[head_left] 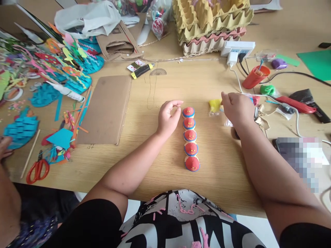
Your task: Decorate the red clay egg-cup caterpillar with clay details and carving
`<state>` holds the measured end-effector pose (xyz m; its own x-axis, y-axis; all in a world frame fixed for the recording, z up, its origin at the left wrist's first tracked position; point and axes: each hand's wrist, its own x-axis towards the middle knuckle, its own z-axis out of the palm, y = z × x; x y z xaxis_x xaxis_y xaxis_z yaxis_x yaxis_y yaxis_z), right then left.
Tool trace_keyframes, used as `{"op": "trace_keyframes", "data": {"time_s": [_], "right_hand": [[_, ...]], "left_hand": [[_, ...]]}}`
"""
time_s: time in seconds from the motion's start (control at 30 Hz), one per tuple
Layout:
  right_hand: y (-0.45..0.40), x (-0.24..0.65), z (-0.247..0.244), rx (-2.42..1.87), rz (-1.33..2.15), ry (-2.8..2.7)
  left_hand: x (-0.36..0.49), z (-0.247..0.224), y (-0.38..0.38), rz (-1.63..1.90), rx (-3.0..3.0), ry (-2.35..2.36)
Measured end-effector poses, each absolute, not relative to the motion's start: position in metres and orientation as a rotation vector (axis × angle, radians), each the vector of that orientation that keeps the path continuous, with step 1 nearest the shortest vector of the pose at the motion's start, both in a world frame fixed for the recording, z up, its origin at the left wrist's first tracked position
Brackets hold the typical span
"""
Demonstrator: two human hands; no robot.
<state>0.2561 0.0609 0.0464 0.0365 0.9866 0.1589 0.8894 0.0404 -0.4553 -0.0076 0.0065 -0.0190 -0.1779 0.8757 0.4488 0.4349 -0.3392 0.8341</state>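
A strip of several joined egg-carton cups lies in front of me, running away from my body. Each cup bears a red dome with a blue rim and small yellow features, smiling where clear. My left hand rests just left of the far end, thumb and forefinger curved with a gap between them and nothing visible inside. My right hand is closed, its fingertips pressed together beside a small bag of yellow clay. Whatever it holds is hidden or too small to make out. A clear wrapper lies below that hand.
Stacked egg trays and a power strip stand at the back. A cardboard sheet, scissors and blue paper crafts lie left, near another person's hand. A red cup, cables and a phone lie right.
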Motion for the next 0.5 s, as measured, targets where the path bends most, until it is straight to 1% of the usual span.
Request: {"op": "trace_keyframes", "data": {"time_s": [0.1, 0.17, 0.33, 0.43, 0.5], "right_hand": [[0.061, 0.263, 0.041, -1.831, 0.171, -2.030], [0.061, 0.262, 0.036, -1.764, 0.152, -2.109], [0.063, 0.250, 0.026, -1.748, 0.249, -2.178], [0.064, 0.248, 0.025, -1.682, 0.345, -2.028], [0.064, 0.248, 0.025, -1.550, 0.423, -1.931]], "left_hand": [[-0.008, -0.018, 0.006, 1.535, 1.712, 1.504], [-0.007, -0.017, 0.005, 1.538, 1.718, 1.508], [-0.005, -0.014, 0.003, 1.539, 1.756, 1.522], [-0.004, -0.011, 0.001, 1.578, 1.772, 1.502], [-0.003, -0.008, 0.000, 1.617, 1.795, 1.490]]}}
